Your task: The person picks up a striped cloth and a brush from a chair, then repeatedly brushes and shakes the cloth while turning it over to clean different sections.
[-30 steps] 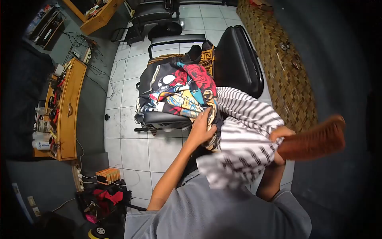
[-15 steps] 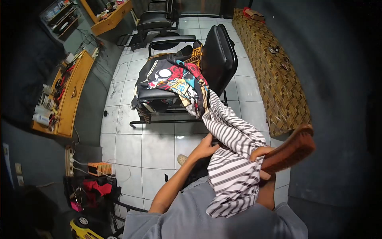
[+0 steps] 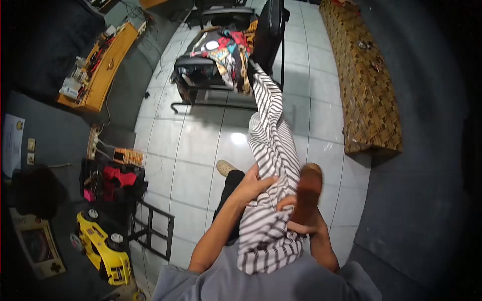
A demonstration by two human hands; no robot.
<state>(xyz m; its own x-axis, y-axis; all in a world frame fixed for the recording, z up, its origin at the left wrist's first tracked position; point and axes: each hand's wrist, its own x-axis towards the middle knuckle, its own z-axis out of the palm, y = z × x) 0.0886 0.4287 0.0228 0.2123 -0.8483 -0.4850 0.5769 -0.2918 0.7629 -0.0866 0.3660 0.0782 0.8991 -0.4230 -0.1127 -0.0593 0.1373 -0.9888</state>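
A long white cloth with dark stripes point(image 3: 273, 143) stretches from the chair down to my lap, bunched and twisted along its length. My left hand point(image 3: 255, 186) grips its left edge, thumb over the fabric and the other fingers mostly hidden. In my right hand point(image 3: 297, 220) is a brown brush point(image 3: 308, 193), blurred and held upright against the right side of the cloth. The far end of the cloth reaches the black chair point(image 3: 271, 35), beside a colourful printed cloth point(image 3: 228, 52) draped over the seat and armrest.
A long woven-pattern bench point(image 3: 366, 85) runs along the right wall. On the left are a wooden shelf point(image 3: 110, 65) with bottles and tools, a power strip, a yellow toy car point(image 3: 105, 248) and a black metal frame point(image 3: 153, 226). The floor is white tile.
The view has tilted down and the chair sits higher in it. My right hand has swung the brush from the right, turning it upright against the cloth. My left hand keeps hold of the cloth.
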